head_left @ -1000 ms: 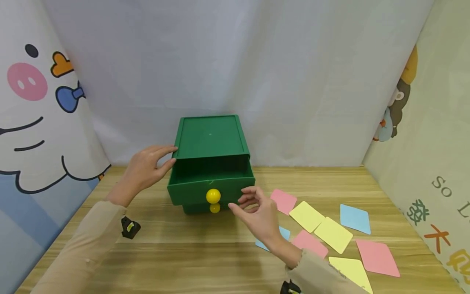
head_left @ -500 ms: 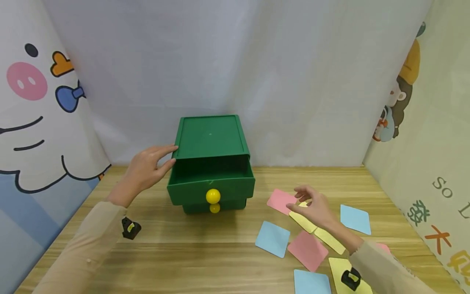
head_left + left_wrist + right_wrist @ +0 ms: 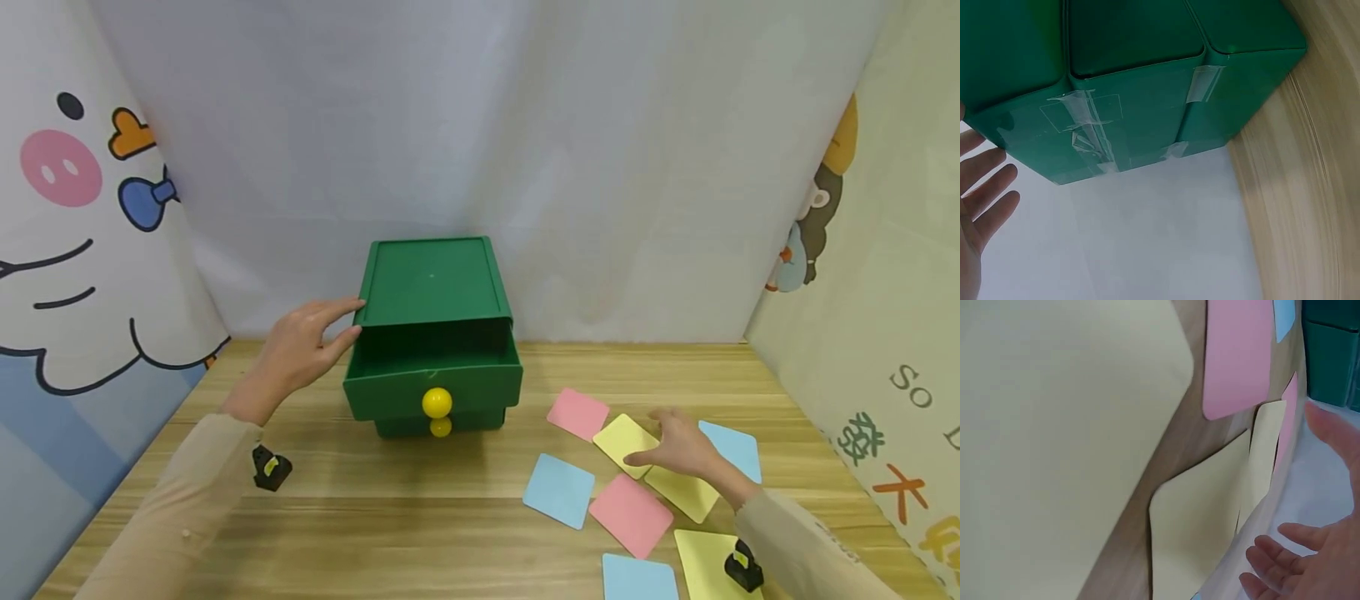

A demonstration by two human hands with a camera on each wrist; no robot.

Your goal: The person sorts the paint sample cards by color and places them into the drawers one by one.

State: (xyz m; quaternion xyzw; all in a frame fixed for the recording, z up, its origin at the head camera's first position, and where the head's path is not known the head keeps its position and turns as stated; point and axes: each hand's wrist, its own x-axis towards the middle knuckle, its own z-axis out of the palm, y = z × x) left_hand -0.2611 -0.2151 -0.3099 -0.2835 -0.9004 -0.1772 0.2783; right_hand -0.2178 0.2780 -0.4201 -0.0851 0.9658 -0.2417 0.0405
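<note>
My left hand [image 3: 300, 346] rests its fingertips against the left upper edge of a green drawer box [image 3: 435, 279]; in the left wrist view its fingers [image 3: 991, 187] are spread beside the taped green wall [image 3: 1141, 119]. The upper drawer [image 3: 390, 392] is pulled out, showing a dark interior and a round yellow knob [image 3: 437, 402]. Over the yellow cards my right hand [image 3: 682, 446] hovers with loosely bent fingers and thumb apart. Just beneath it lie one yellow card [image 3: 621, 442] and another yellow card [image 3: 686, 493]. The right wrist view shows nothing held between the fingers [image 3: 1275, 556].
Around them on the wooden table [image 3: 360, 533] lie a pink card [image 3: 577, 414], a blue card [image 3: 558, 492], a second pink card [image 3: 632, 515], and more cards near the front edge. A blue card [image 3: 733, 446] sits behind the right wrist. Printed curtains [image 3: 637, 167] enclose the table.
From in front of the drawer, my right hand has moved rightward, then lower over the yellow cards. My left hand has stayed at the box's edge, and the drawer stands as before.
</note>
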